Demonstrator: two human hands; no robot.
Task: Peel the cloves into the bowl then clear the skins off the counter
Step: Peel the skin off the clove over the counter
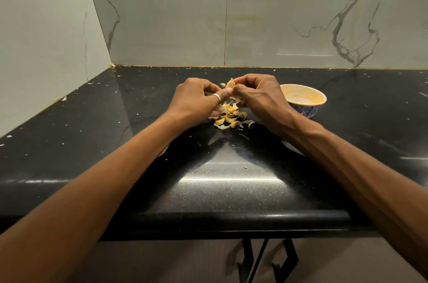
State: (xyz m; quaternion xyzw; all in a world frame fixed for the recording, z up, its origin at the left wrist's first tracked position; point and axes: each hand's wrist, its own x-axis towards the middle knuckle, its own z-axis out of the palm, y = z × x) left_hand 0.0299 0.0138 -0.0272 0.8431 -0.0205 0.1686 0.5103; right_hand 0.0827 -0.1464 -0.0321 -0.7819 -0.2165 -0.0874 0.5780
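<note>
Both hands meet above the black counter (227, 181), close together. My left hand (196, 97), with a ring on the thumb, and my right hand (259, 95) pinch a garlic clove (230, 83) between their fingertips; a flap of pale skin sticks up from it. Directly below lies a small heap of curled yellowish skins (231, 118). A bowl (305, 101), cream inside and blue-patterned outside, stands on the counter just right of my right hand; my wrist hides its near left side.
Marble-look wall tiles close the counter at the back and on the left. Small white flecks of skin are scattered over the counter (62, 98). The rounded front edge (231, 218) runs below my forearms, with black cabinet handles (266, 262) under it.
</note>
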